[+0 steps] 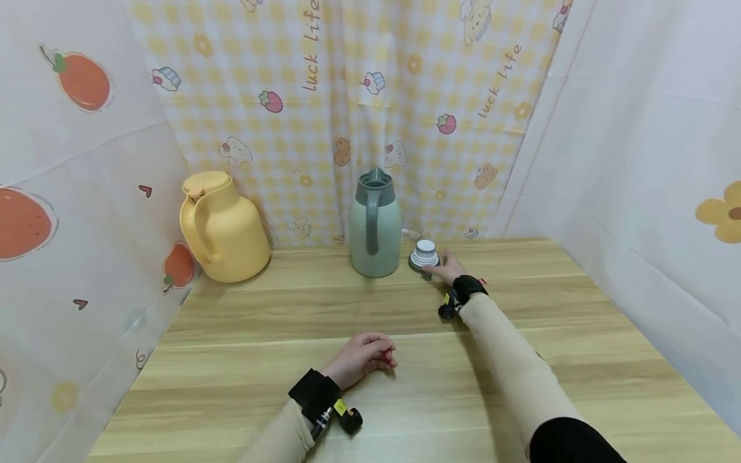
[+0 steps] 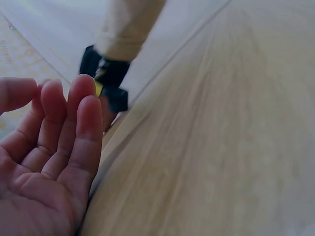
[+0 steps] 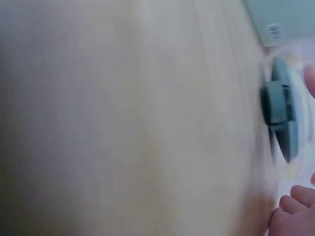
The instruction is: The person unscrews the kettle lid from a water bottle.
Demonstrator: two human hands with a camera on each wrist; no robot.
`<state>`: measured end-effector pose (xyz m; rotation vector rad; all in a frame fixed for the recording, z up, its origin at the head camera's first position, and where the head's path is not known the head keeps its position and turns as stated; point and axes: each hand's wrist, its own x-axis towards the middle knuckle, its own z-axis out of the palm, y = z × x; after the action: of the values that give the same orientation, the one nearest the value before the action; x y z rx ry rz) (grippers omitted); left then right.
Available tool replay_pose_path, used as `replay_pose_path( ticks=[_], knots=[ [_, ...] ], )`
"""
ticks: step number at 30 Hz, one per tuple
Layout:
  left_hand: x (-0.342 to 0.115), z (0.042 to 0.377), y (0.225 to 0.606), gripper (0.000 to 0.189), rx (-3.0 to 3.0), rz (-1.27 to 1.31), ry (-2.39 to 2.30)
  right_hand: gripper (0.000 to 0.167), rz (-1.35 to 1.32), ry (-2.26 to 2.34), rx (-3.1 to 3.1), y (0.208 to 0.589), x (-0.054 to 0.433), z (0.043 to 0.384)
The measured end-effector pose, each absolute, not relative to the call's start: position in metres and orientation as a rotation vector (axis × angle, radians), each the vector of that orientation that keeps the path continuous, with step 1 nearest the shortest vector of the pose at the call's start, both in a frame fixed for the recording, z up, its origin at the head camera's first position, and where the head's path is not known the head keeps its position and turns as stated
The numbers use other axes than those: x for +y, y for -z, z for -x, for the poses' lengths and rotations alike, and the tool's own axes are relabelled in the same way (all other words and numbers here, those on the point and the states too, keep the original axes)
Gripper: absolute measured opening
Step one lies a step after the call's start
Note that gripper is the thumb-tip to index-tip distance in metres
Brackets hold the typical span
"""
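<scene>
A thermos lid (image 1: 425,254) lies on the wooden table with its white stopper part up and its grey-green rim and lever (image 3: 276,103) down. My right hand (image 1: 447,267) is at the lid's right side, thumb near its front edge and fingers spread apart behind. In the right wrist view a gap shows between the curved fingers (image 3: 295,209) and the lid. Left of it stands a pale green thermos jug (image 1: 375,225), upright, its top uncovered and handle facing me. My left hand (image 1: 363,357) rests over the table's near middle, fingers loosely curled around nothing.
A yellow thermos jug (image 1: 228,231) with its lid on stands at the table's back left. Behind the table (image 1: 260,360) hangs a yellow checked curtain (image 1: 278,148). White printed sheets (image 1: 654,161) close off both sides.
</scene>
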<state>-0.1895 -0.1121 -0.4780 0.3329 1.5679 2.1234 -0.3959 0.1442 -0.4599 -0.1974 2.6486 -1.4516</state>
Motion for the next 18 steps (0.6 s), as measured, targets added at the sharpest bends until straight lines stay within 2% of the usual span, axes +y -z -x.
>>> replay_pose_path(
  ticks=[4, 9, 14, 18],
  knots=[
    [-0.103, 0.189, 0.48, 0.013, 1.576, -0.335, -2.122, 0.069, 0.151, 1.942, 2.334, 0.45, 0.167, 0.333],
    [-0.107, 0.193, 0.48, 0.018, 1.614, -0.412, -2.076, 0.041, 0.282, 2.462, 1.603, 0.471, 0.193, 0.266],
    [-0.117, 0.195, 0.472, 0.014, 1.653, -0.436, -2.1, 0.033, 0.382, 2.494, 1.219, 0.476, 0.199, 0.242],
    [-0.118, 0.193, 0.468, 0.019, 1.677, -0.44, -2.064, 0.032, 0.31, 2.511, 1.156, 0.474, 0.202, 0.237]
  ],
)
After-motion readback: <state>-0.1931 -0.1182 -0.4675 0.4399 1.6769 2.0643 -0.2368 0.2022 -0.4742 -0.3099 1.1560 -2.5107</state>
